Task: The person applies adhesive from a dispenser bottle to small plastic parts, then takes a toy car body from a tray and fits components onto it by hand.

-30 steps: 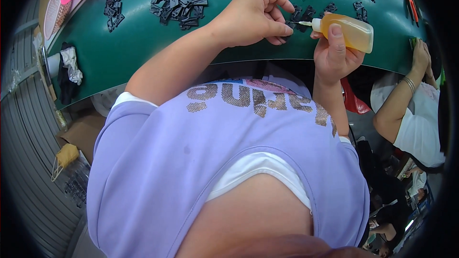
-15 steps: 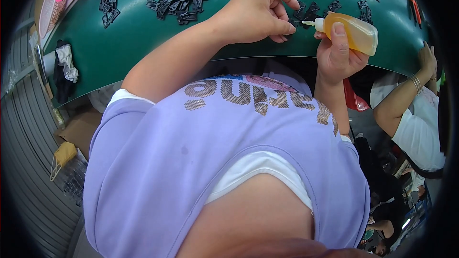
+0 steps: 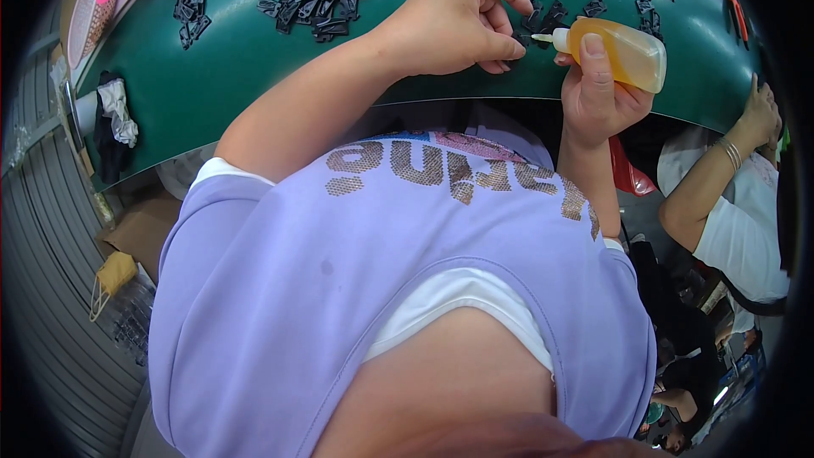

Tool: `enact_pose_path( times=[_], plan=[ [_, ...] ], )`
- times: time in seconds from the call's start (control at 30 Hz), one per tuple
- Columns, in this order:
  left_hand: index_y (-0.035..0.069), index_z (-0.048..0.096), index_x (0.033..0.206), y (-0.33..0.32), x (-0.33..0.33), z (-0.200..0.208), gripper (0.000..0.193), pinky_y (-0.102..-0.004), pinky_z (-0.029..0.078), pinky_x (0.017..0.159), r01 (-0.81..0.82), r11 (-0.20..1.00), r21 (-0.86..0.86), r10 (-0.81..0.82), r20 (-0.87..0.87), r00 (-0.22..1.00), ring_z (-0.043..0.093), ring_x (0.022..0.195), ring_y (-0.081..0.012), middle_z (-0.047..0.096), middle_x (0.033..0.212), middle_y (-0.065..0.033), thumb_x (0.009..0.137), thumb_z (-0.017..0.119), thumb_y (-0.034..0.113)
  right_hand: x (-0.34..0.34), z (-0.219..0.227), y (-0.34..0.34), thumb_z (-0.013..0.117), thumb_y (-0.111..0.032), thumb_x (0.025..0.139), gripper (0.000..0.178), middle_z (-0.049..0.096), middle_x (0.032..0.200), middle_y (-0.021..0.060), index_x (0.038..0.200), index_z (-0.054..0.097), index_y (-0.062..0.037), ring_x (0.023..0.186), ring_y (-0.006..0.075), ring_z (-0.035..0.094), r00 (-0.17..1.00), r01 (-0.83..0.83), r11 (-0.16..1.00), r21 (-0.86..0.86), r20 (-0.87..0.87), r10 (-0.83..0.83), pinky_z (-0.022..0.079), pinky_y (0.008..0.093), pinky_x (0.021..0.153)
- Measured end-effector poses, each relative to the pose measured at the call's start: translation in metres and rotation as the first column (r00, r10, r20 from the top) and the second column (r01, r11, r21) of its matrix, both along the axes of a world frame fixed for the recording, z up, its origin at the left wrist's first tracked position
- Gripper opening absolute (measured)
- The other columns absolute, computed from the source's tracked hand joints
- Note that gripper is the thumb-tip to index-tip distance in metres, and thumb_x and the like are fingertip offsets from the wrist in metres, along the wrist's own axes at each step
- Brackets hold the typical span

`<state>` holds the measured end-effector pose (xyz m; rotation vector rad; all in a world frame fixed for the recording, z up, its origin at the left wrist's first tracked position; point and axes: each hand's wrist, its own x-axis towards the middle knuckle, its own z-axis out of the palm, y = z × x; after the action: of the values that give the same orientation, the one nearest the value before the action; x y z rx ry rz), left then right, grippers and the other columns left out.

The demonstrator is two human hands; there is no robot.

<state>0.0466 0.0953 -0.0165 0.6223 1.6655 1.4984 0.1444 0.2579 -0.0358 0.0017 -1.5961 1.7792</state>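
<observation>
Your right hand (image 3: 599, 95) is wrapped around the bottle (image 3: 634, 53), its nozzle (image 3: 545, 37) just beside your left hand (image 3: 465, 24), whose grip I cannot tell. Dispensing seems the step; the next move calls for steadiness.

Shirt (image 3: 339, 305): one row of large lettering (image 3: 462, 191) across the front, nearer the body than both left hand (image 3: 462, 21) and right hand (image 3: 602, 93).
Lettering: brown, speckled, its right end curving bodyward below the right hand.
</observation>
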Motion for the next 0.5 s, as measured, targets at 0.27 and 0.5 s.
enact_pose_path(
  times=[0.27,0.5],
  plan=[
    [-0.007,0.056,0.113,0.001,0.000,0.000,0.037,-0.0231,0.055,0.060,-0.033,0.999,0.016,0.033,0.021,0.999,0.068,0.065,-0.0146,0.064,0.074,-0.0077,0.080,0.070,-0.001,0.001,0.000,0.008,0.063,0.001,0.084,0.013,0.065,0.085,0.0129,0.097,0.058,0.0021,0.063,0.0170,0.064,0.998,-0.038,0.967,-0.252,-0.048,0.027,0.054,0.0281,0.050],
    [-0.008,0.056,0.114,0.001,-0.002,0.010,0.037,-0.0232,0.056,0.061,-0.030,0.999,-0.033,0.031,0.017,0.999,0.068,0.065,-0.0148,0.064,0.074,-0.0079,0.080,0.070,0.000,0.008,-0.005,0.007,0.059,0.000,0.083,0.020,0.062,0.095,0.0202,0.102,0.058,0.0031,0.061,0.0218,0.064,0.994,-0.105,0.982,-0.155,0.014,0.109,0.053,0.0293,0.047]
  ],
)
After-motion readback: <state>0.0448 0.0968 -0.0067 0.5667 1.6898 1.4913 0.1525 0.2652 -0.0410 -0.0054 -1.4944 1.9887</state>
